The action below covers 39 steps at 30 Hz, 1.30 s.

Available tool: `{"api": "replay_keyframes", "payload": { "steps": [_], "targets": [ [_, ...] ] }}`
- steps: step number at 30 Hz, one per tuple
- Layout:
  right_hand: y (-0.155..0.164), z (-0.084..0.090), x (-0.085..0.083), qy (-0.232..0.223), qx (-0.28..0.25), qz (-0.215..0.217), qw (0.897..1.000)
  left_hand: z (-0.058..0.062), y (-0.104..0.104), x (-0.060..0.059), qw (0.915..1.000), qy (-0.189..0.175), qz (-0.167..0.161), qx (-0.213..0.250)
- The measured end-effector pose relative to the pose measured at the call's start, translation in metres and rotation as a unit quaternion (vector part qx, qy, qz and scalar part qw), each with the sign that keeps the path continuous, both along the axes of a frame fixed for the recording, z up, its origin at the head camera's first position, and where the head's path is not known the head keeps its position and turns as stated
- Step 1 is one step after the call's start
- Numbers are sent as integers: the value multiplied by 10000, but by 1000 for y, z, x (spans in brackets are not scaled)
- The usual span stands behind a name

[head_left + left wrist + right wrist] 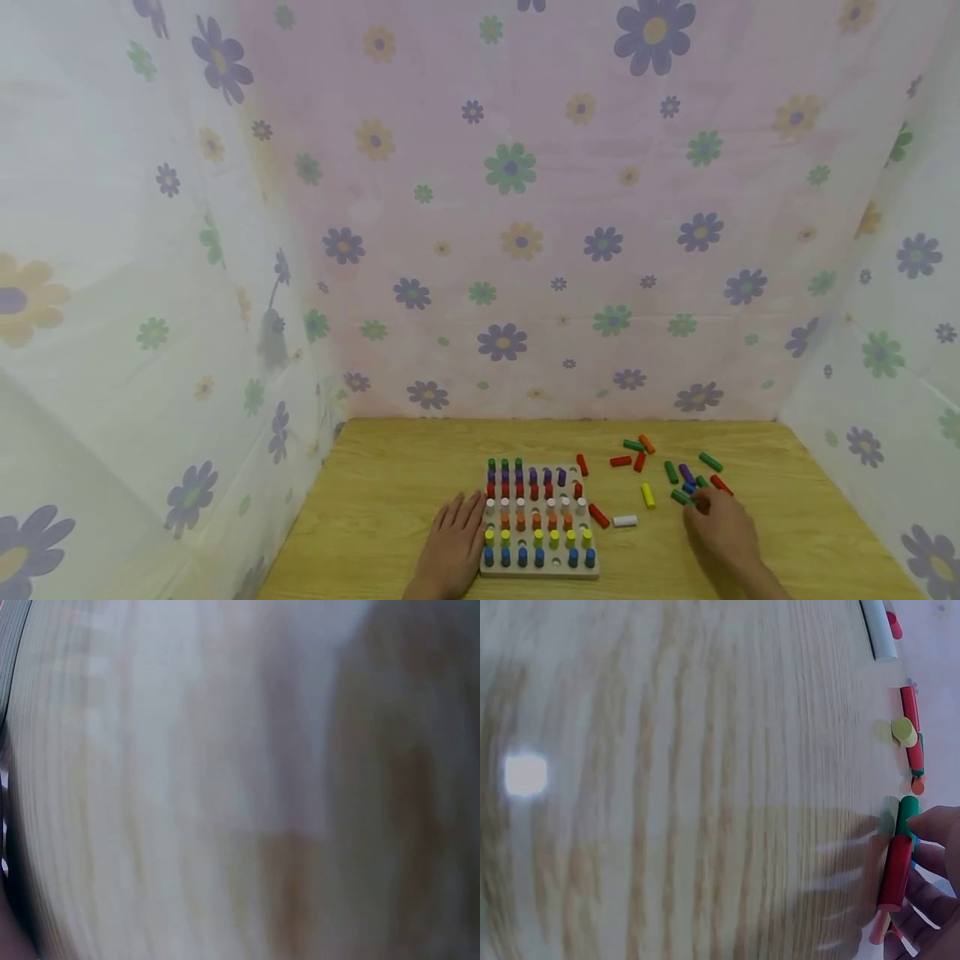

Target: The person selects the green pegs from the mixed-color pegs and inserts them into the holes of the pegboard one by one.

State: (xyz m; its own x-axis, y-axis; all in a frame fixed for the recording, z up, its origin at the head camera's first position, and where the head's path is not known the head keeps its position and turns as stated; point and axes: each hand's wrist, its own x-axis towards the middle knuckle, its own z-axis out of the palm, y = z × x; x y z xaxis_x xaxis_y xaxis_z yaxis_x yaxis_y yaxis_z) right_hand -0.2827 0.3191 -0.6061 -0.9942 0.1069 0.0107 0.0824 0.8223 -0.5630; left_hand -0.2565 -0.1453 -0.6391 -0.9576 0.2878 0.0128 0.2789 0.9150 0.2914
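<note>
A pale pegboard (540, 572) stands at the table's front middle, holding rows of green, purple, red, white, orange, yellow and blue pegs, with some bare holes. My left hand (450, 542) lies with fairly straight fingers along the board's left edge. Over the loose pegs on the right, my right hand (723, 527) has its fingers curled at a green peg (682, 497). The right wrist view shows the thumb against this green peg (907, 814), with a red peg (896, 874) close in front of the fingers. The fingertips' far side is hidden.
Loose pegs lie right of the board, among them a yellow peg (648, 496), a white peg (625, 521), a purple peg (686, 473) and several red and green ones. Flowered cloth (517, 250) encloses the wooden table (375, 483). The left wrist view is mostly blurred wood grain.
</note>
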Motion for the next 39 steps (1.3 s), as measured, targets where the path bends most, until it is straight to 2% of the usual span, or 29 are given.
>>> {"api": "replay_keyframes", "payload": {
  "steps": [12,20,29,39],
  "targets": [
    [-12,2,-2,-77,-76,-47,9999,1,0,-1,10000,44,-42,-73],
    [-19,3,-4,-31,-47,-14,10000,-3,-1,0,9998,174,-46,-31],
    [-22,-3,-8,213,199,52,9996,-3,-1,0,9997,228,-44,-92],
    [-22,-2,-8,435,187,110,9988,-2,0,0,9999,135,-6,-7]
  ]
}}
